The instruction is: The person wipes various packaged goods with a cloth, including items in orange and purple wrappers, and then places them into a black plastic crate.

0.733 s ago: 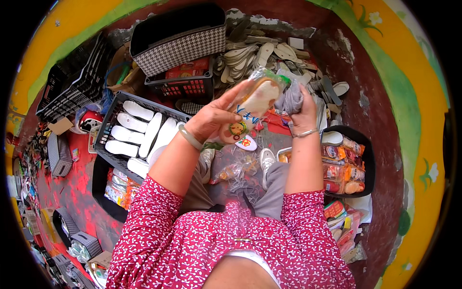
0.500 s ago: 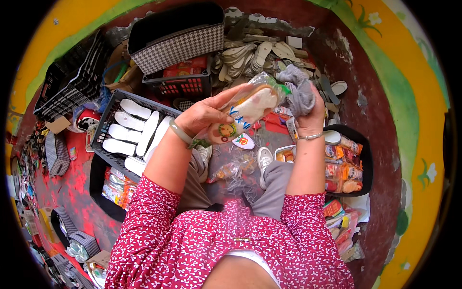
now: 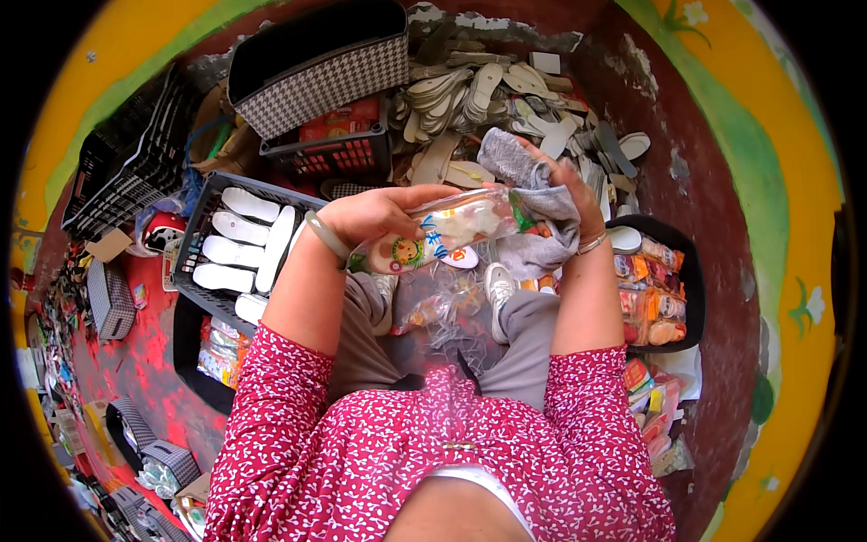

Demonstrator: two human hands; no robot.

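A clear plastic packet of insoles [image 3: 461, 225], with blue print and a round cartoon picture, lies nearly level in front of me. My left hand [image 3: 368, 219] is closed on its left end, the fingers behind it. My right hand [image 3: 582, 200] holds a grey cloth [image 3: 539, 210], which hangs over the packet's green-edged right end. Some of my right fingers are hidden behind the cloth. Below the packet, crumpled clear plastic [image 3: 444, 305] lies on the floor between my shoes.
At left stands a dark crate [image 3: 187, 271] of white insoles [image 3: 228, 249]. Loose insoles [image 3: 442, 99] are heaped against the wall. A black bin [image 3: 694, 307] of packaged insoles [image 3: 664, 307] is at right. A houndstooth basket [image 3: 325, 77] rests on another crate [image 3: 334, 155] at the back.
The packet has come down and tilted flatter. The grey cloth, bunched up before, has spread out and moved lower and left with my right hand, over the packet's end.
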